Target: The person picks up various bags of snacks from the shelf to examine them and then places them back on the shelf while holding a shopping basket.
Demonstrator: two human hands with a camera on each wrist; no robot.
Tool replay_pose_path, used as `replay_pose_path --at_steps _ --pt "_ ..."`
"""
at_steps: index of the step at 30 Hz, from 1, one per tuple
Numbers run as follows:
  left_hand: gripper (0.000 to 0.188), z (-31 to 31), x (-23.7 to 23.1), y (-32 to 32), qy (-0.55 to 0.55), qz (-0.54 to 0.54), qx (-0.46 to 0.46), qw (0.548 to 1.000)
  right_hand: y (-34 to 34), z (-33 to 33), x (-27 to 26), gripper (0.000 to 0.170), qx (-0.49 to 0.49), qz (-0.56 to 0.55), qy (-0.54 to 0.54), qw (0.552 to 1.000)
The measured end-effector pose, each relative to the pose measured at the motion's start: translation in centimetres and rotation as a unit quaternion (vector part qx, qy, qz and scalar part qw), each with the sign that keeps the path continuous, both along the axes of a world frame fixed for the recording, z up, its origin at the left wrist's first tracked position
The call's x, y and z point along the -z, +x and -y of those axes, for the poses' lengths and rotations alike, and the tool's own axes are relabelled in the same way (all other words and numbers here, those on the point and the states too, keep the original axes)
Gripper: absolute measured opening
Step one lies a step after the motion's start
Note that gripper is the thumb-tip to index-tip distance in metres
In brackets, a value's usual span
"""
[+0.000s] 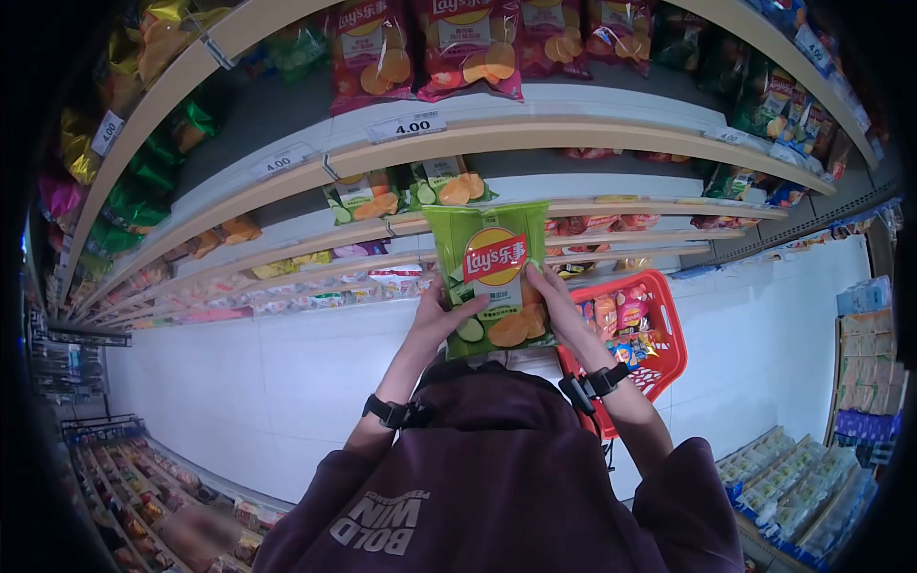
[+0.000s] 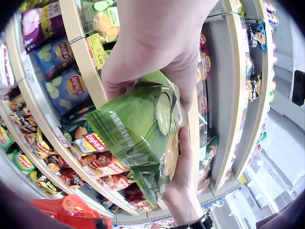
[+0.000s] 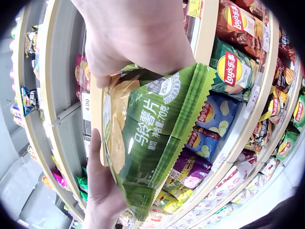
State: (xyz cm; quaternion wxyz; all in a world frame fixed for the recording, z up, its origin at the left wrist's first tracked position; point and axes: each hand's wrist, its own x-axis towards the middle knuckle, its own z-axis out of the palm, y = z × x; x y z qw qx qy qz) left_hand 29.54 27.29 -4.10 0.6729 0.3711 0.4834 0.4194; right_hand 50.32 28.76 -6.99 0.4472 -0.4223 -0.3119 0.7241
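The green chip bag (image 1: 492,277) is near the person, before the far shelf (image 1: 573,134), its front facing the person. The left hand (image 1: 444,317) grasps its left side, the right hand (image 1: 565,310) its right side, with thumbs (image 1: 468,307) over the front. Only the right wrist view shows a round white mark (image 3: 172,90). The bag looks shiny and puffed. At right, a red basket (image 1: 676,339) contains other snack bags (image 1: 630,312)

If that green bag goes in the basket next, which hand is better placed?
Probably the right hand: both hands hold the bag, but it is nearer the basket than the left hand.
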Motion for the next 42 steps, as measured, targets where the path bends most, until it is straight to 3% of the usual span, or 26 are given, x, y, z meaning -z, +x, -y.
replay_pose_path --at_steps 12,18,24,27,30,33,36,39,42 --pt "0.044 -0.6 0.6 0.5 0.036 -0.02 0.022 0.999 0.3 -1.0 1.8 0.049 0.061 0.023 -0.008 0.998" --pt "0.044 -0.5 0.9 0.7 0.023 -0.012 0.019 1.0 0.4 -1.4 0.7 0.044 0.04 0.044 0.006 0.998" --pt "0.044 -0.6 0.6 1.1 0.003 -0.021 -0.01 1.0 0.2 -0.8 2.5 0.066 0.064 0.048 0.0 0.997" --pt "0.044 -0.7 0.6 1.1 -0.005 -0.049 -0.009 0.999 -0.1 -0.1 0.6 0.08 0.007 0.017 0.005 1.0" --pt "0.043 -0.9 0.6 1.1 -0.039 -0.024 -0.028 0.999 -0.3 0.3 0.5 0.086 -0.001 0.114 0.008 0.993" --pt "0.042 -1.1 0.5 0.9 -0.051 -0.027 -0.029 0.998 -0.5 1.1 -0.5 0.081 -0.045 0.092 0.045 0.994" --pt "0.044 -1.1 0.4 0.8 -0.098 -0.039 -0.015 0.994 -0.7 1.3 -0.5 0.073 -0.046 0.083 0.016 0.995" --pt "0.048 -0.7 1.4 0.4 -0.047 -0.008 0.019 0.999 -0.8 1.5 -0.7 0.066 -0.041 0.083 0.003 0.996" --pt "0.05 -0.7 1.1 0.4 -0.064 -0.047 0.032 0.996 -0.9 1.7 -1.3 0.064 -0.049 0.099 -0.021 0.994"
